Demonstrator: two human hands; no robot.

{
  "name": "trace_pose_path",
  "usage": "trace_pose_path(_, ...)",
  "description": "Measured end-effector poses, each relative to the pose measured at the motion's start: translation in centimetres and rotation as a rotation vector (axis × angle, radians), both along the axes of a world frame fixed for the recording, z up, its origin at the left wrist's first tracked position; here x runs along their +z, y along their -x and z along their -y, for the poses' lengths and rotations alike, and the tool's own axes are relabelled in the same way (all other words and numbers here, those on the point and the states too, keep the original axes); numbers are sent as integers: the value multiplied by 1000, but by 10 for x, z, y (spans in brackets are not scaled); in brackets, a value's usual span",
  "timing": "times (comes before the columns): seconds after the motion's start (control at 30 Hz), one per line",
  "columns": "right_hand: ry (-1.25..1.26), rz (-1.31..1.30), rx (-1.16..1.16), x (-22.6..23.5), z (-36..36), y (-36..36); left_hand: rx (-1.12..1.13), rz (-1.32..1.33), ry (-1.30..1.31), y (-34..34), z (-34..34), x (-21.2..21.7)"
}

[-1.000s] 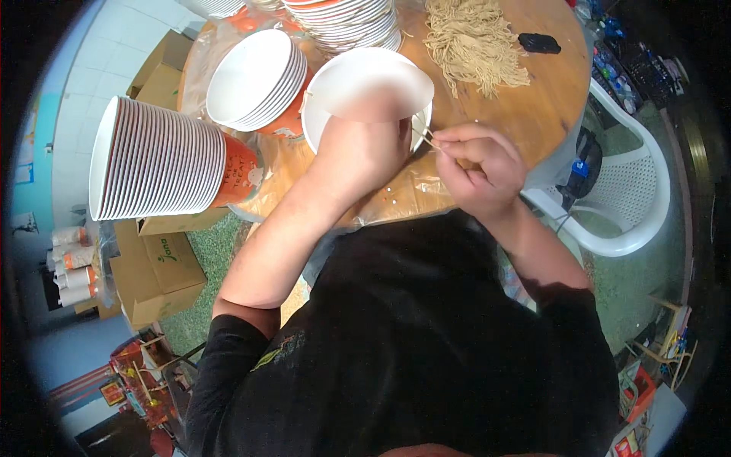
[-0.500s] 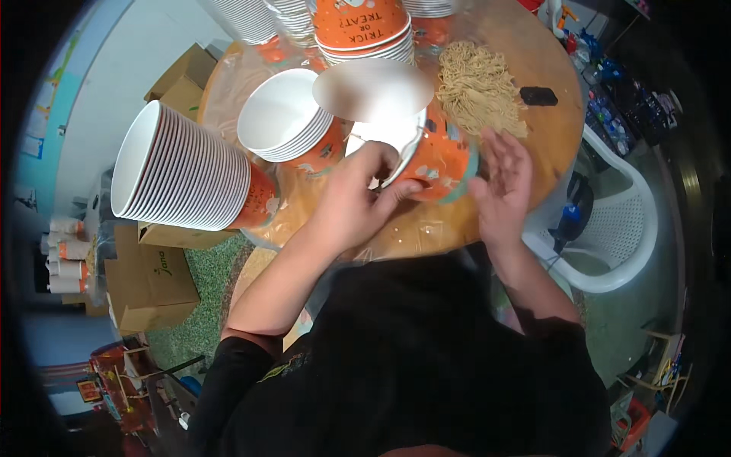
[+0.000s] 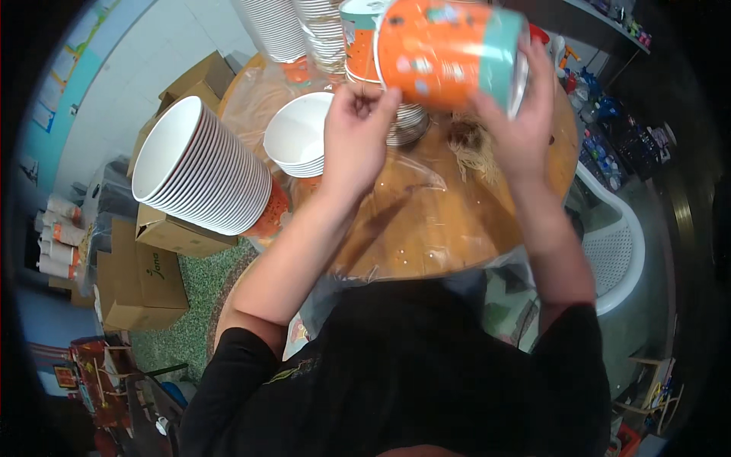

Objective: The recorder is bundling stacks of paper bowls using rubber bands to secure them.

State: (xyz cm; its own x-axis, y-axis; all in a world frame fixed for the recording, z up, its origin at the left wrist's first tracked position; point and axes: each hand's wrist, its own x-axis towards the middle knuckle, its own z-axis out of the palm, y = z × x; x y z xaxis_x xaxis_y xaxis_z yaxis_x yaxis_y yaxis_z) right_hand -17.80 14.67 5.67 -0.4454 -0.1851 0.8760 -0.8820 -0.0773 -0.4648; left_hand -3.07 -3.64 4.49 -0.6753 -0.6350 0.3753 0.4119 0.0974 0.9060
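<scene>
An orange paper bucket (image 3: pixel 434 57) with a teal band at its base is tipped on its side above the far part of the table. My right hand (image 3: pixel 525 126) grips it by the base end, thumb below and fingers around the far edge. Close to the bucket's rim is my left hand (image 3: pixel 358 126), its fingers curled in and its thumb by the rim; anything pinched there is too small to make out. Beyond the bucket stands an upside-down stack of similar buckets (image 3: pixel 359 57). A bundle of tan string (image 3: pixel 476 160) lies partly hidden behind my right hand.
On the left leans a tall nested stack of white-lined buckets (image 3: pixel 221 171), beside a shorter stack (image 3: pixel 293 141). Clear plastic covers the round wooden table (image 3: pixel 411 221). Cardboard boxes (image 3: pixel 145 282) sit on the floor at left, a white plastic chair (image 3: pixel 620 251) at right.
The bucket has risen away from me and turned so its side and base show. My right hand has taken hold of its base; my left hand has moved up along with it.
</scene>
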Motion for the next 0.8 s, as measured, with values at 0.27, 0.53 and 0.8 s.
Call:
trace_pose_path(0.27,-468,-212,-206,173,109,53,-281,-192,-611,55,59,39)
trace_pose_path(0.53,-1079,-298,-247,165,172,78,-125,0,-114,-11,14,-4)
trace_pose_path(0.8,-959,-277,-263,117,158,40,558,314,1281,-97,54,-35)
